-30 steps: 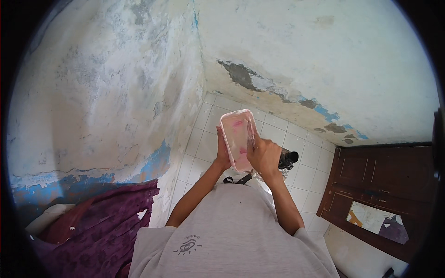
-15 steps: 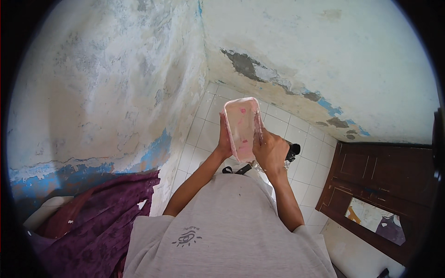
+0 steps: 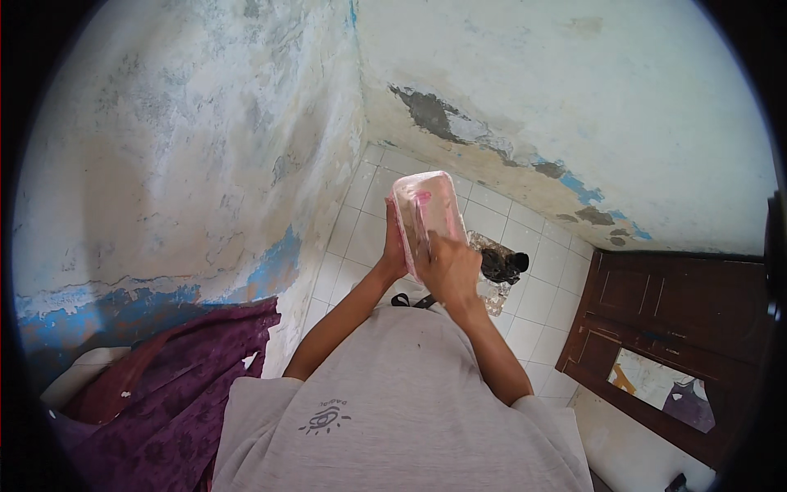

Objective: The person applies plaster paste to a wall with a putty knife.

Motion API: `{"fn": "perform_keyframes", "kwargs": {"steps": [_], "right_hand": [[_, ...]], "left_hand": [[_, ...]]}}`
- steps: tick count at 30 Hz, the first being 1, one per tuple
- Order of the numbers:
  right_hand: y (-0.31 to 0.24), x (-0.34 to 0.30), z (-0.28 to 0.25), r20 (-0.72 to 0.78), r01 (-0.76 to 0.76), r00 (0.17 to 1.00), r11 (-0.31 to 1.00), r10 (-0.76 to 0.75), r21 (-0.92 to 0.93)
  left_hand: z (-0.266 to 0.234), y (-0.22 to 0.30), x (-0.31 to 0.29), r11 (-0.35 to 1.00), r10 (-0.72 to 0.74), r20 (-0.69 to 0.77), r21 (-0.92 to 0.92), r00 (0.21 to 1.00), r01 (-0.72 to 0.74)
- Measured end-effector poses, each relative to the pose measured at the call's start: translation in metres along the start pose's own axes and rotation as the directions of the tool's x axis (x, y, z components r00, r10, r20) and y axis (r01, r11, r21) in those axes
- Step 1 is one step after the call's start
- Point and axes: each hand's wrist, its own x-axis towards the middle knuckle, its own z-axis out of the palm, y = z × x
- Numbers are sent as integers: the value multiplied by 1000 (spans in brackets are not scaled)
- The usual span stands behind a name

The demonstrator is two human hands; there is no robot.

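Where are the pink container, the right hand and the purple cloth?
pink container (image 3: 428,209), head view, on its clear upper face.
right hand (image 3: 449,266), head view, on the back of the hand.
purple cloth (image 3: 176,385), head view, on its patterned middle.

A translucent, glossy plastic container (image 3: 428,215) with pink smears is seen above smooth glazed white floor tiles (image 3: 358,238). Beside the tiles, rough plaster walls (image 3: 188,148) shed flaking matt paint; right of them stands a dark wooden door (image 3: 656,328).
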Motion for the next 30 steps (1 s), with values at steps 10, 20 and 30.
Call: {"fn": "perform_keyframes", "kwargs": {"steps": [10, 20, 30], "right_hand": [[5, 6, -6, 5, -41, 999, 996, 42, -79], [12, -1, -9, -12, -37, 999, 992, 36, -117], [23, -2, -16, -67, -34, 997, 996, 28, -83]], "left_hand": [[8, 9, -3, 996, 90, -45, 21, 995, -89], [17, 6, -3, 980, 143, -112, 154, 983, -125], [15, 1, -5, 986, 112, -112, 134, 987, -97]]}}
